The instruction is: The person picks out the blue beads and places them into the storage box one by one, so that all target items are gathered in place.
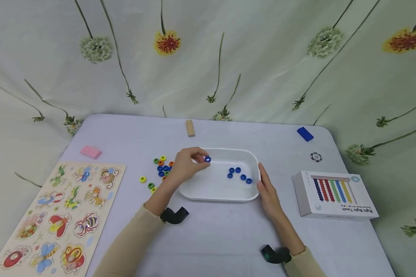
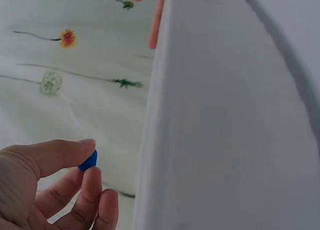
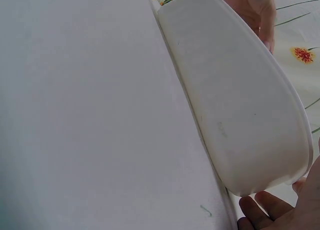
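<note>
Between thumb and fingertips my left hand pinches a blue bead over the left part of a white tray. The left wrist view shows that bead under the thumb tip. Several blue beads lie in the tray, right of its middle. My right hand rests against the tray's right end, with fingers extended along the outside and the thumb near the rim. Left of the tray, loose beads in blue, green, orange and yellow lie on the table, partly hidden by my left hand.
A board with insect pictures lies at the left, near a pink block. A wooden block sits behind the tray. At the right are a blue block, a round chip and a white box.
</note>
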The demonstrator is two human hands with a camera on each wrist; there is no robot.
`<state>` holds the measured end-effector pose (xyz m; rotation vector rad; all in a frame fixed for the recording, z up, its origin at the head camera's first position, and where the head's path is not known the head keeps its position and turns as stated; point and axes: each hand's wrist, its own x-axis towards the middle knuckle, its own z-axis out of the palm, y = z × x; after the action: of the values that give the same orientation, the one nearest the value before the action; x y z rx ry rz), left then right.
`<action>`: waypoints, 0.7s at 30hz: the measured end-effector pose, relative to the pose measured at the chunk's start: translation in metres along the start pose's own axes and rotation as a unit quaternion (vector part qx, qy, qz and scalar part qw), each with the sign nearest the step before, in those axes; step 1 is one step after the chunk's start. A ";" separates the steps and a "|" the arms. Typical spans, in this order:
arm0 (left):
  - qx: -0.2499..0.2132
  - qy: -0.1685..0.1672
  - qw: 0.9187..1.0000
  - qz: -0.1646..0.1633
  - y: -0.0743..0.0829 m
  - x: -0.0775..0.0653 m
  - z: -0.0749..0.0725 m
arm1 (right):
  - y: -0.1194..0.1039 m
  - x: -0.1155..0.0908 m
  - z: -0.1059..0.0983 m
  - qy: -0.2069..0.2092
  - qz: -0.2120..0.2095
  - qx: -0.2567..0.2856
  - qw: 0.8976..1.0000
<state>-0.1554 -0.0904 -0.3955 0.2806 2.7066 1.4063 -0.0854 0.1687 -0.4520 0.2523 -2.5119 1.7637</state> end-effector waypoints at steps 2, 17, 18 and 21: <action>-0.013 -0.020 1.000 -0.008 0.000 0.011 0.017 | 0.000 0.000 0.000 -0.002 -0.001 0.000 1.000; 0.137 -0.127 0.981 -0.041 -0.012 0.044 0.078 | -0.001 0.000 0.000 0.002 0.007 0.004 1.000; 0.137 -0.130 0.981 -0.038 -0.012 0.043 0.078 | -0.001 0.000 0.000 0.002 0.008 0.007 1.000; 0.136 -0.122 0.983 -0.033 -0.012 0.039 0.075 | 0.000 0.000 0.001 0.000 0.008 0.009 1.000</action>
<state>-0.1834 -0.0291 -0.4479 0.3513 2.6678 0.9140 -0.0852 0.1681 -0.4525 0.2342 -2.5046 1.7931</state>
